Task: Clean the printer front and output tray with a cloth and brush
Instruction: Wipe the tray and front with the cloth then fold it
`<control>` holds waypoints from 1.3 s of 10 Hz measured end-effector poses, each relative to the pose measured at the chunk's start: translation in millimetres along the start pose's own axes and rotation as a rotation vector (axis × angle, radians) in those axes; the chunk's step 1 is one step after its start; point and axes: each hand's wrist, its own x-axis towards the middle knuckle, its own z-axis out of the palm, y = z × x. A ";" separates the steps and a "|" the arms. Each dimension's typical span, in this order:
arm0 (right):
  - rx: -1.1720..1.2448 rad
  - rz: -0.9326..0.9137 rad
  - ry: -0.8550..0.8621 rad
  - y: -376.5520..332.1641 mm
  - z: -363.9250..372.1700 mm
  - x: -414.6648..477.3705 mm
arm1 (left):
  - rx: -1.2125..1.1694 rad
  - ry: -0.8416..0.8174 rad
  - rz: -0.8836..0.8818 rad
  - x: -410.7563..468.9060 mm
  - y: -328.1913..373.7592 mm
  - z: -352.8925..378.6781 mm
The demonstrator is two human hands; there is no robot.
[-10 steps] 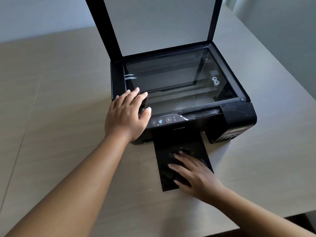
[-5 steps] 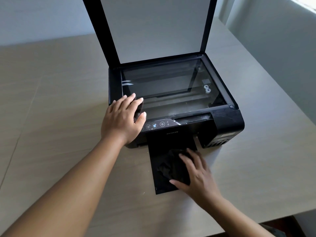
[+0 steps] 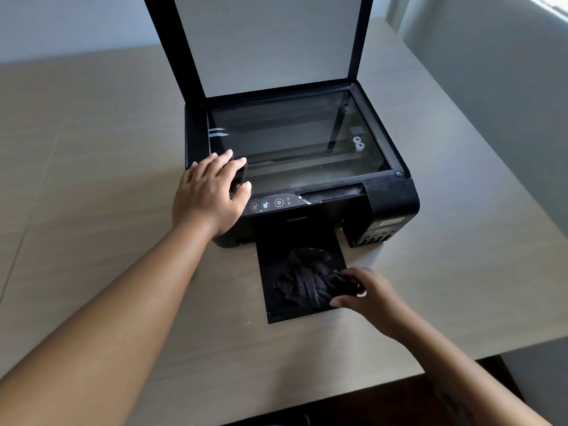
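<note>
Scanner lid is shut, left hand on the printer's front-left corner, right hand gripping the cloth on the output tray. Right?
Not quite. The head view shows the scanner lid raised upright. Left hand, right hand, cloth and output tray are as you say.
</note>
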 end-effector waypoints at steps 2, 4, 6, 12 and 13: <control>0.460 0.183 -0.032 -13.1 -18.6 -7.6 | 0.002 0.008 0.005 0.4 -0.3 0.2; 0.420 -0.002 0.071 -49.2 -46.3 -19.2 | 0.003 0.011 0.010 0.0 0.0 0.3; 0.586 -0.190 0.635 -116.8 -61.3 -2.2 | 0.013 0.006 0.006 0.1 -0.9 1.3; -0.568 -0.506 0.438 -122.6 -3.6 53.9 | 0.014 0.011 0.016 -0.8 -1.6 -0.7; -0.635 -0.623 0.403 -100.4 -27.6 52.3 | 0.014 0.013 0.017 -0.6 -1.9 -0.3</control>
